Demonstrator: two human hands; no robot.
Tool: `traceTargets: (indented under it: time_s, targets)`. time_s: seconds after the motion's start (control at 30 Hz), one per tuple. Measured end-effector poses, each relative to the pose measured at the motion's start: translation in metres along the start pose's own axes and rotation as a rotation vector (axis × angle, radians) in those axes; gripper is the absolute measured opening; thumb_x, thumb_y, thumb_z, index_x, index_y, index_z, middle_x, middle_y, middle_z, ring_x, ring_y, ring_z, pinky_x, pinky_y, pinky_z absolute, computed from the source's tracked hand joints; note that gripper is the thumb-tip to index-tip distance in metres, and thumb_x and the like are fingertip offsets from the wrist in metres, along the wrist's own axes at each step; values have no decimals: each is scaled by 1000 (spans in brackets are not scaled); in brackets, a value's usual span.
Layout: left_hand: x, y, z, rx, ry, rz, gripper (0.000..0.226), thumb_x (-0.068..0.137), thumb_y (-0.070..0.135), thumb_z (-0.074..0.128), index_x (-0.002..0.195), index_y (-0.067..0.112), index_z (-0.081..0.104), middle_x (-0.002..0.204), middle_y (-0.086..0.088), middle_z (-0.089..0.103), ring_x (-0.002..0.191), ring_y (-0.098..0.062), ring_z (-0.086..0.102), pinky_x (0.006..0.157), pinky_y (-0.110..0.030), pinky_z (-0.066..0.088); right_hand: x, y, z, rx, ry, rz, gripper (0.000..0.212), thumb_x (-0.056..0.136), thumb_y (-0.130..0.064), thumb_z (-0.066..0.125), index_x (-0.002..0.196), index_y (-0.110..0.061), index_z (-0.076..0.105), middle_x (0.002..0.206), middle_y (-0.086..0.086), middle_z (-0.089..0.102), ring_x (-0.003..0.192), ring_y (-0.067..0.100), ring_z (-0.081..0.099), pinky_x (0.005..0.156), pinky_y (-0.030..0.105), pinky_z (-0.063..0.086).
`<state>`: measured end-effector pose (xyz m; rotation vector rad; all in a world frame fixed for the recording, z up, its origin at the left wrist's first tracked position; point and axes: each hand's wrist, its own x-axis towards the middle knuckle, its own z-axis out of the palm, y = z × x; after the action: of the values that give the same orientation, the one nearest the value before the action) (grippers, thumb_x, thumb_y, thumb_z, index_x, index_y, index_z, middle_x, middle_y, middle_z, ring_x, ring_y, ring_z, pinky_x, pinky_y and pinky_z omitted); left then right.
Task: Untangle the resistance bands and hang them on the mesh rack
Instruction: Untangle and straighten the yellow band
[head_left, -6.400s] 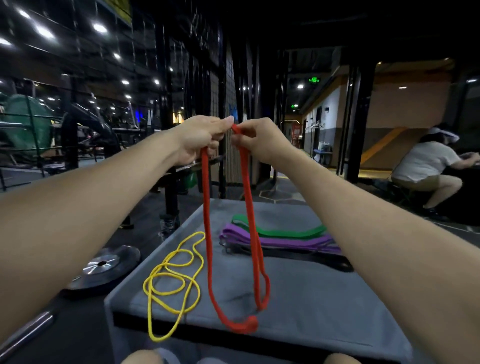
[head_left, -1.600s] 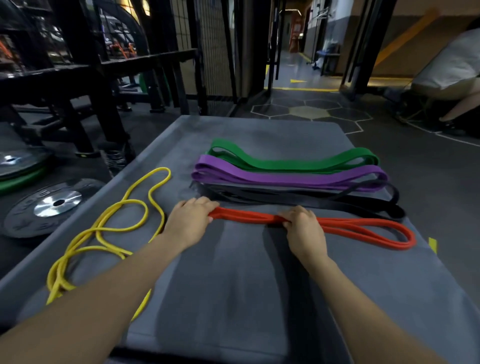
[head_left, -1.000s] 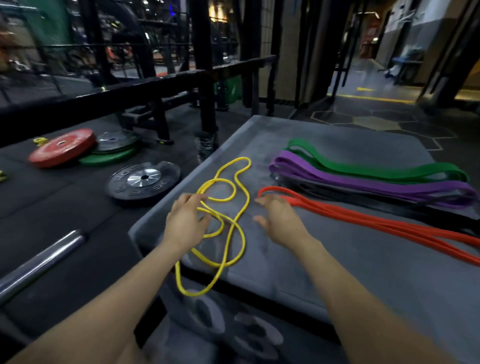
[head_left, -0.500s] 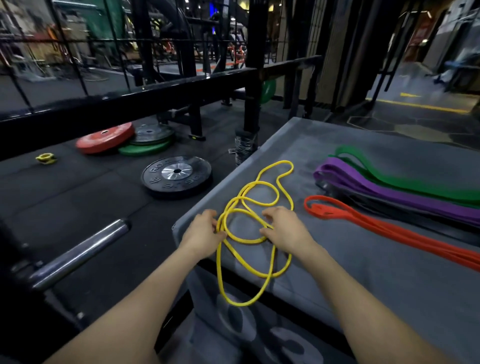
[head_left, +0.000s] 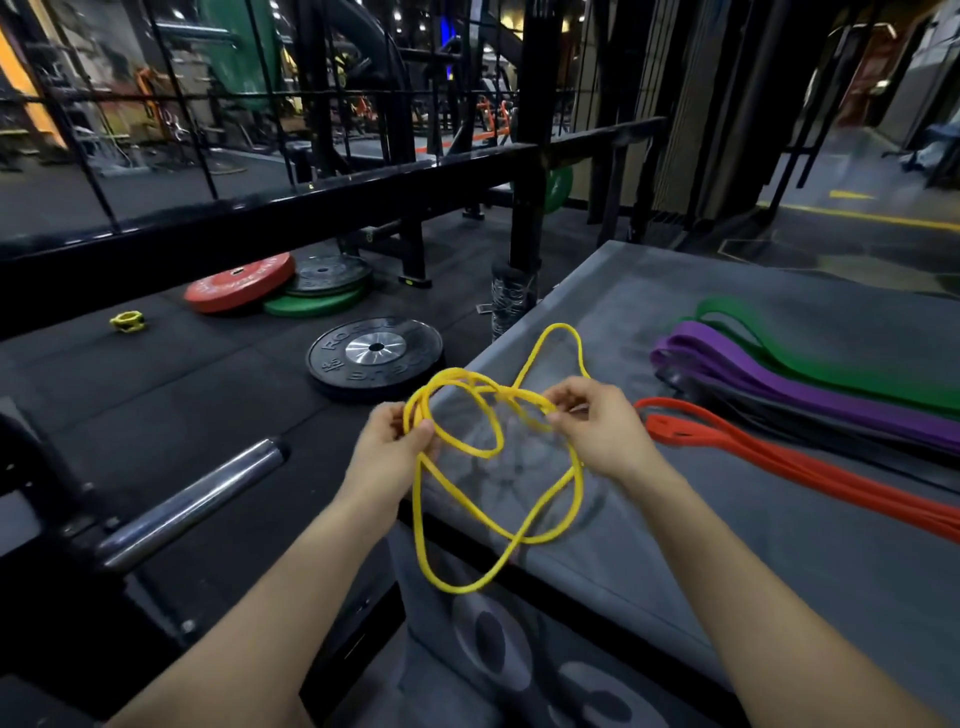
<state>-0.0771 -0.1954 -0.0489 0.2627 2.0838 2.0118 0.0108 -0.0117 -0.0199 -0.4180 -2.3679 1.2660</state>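
Yellow band (head_left: 524, 457): thin cord-like loop, coiled over itself several times, lifted at the near left corner of the worktop (head_left: 779, 545). Upper strands run roughly side to side between my two hands; a far loop reaches away over the worktop, and a long loop hangs down past the front edge toward me.

My left hand (head_left: 387, 441) pinches a bunch of strands at the left end of the tangle, thumb over them. My right hand (head_left: 602, 426) pinches the crossing strands at the right end, fingers curled on them. The crossing sits between the hands, slightly nearer the right one.

My guess: the next move is to draw the hands apart along that side-to-side line and see which strand passes over which. The hanging loop may snag on the worktop edge.

Beyond my right hand, lying flat on the worktop: red band (head_left: 779, 457), just beside it, then the black band (head_left: 753, 405), purple band (head_left: 805, 374) and green band (head_left: 831, 338), all long axis running away to the right.

Mesh rack: I cannot tell which of the dark frames it is.
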Motion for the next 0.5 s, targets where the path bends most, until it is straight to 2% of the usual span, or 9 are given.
traceTargets:
  time_s: [0.03,0.1,0.17,0.23,0.3,0.4,0.43,0.5]
  targets:
    - [-2,2,-4,-7,29,5,9,93,6,51,92,15,52,71,-5,57,67,-19,55,69,-35,47,1,-3,-3,29,29,-25,19,80,7,59,78,-12,63,67,-3,56,58,-3,48,61,15,40]
    - [-7,7,-11,-11,72,1,9,92,8,51,95,16,53,68,-4,53,64,-18,50,68,-36,45,-1,-10,-8,107,62,-66,27,81,10,57,75,-16,58,65,-6,54,53,-5,47,57,12,38]
    - [-13,14,-17,-28,90,-28,10,91,8,50,98,13,56,65,-3,49,60,-16,46,65,-36,43,-3,-15,-13,163,83,-76,24,82,10,54,78,-13,58,64,-5,52,51,-6,47,55,10,37]
    - [-20,24,-21,-63,94,-58,9,90,8,49,91,11,57,62,-2,44,54,-14,42,56,-30,40,-6,-15,-18,133,140,-41,19,83,9,54,84,-8,61,63,-5,51,51,-4,48,53,9,36]
    - [-24,32,-23,-128,107,-78,12,90,11,51,80,12,58,60,0,45,48,-10,43,54,-29,39,-9,-8,-23,10,241,53,15,82,6,55,88,-3,65,68,2,58,65,6,54,58,19,39]
    - [-22,34,-25,-255,153,-152,23,91,18,54,70,10,57,47,4,50,32,-5,42,51,-28,38,-16,4,-39,-233,350,286,17,80,2,55,88,-1,69,90,20,68,89,31,61,72,31,42]
    - [-20,31,-25,-266,160,-167,21,92,18,54,73,9,58,43,5,51,31,-4,43,50,-27,40,-18,8,-42,-323,307,339,19,81,2,53,91,0,69,98,23,68,97,35,61,77,33,44]
    - [-17,25,-25,-212,118,-174,16,93,15,53,82,7,60,44,3,54,34,-4,47,47,-22,45,-20,14,-42,-580,98,387,24,85,-5,51,102,-2,68,111,22,64,108,37,58,86,35,46]
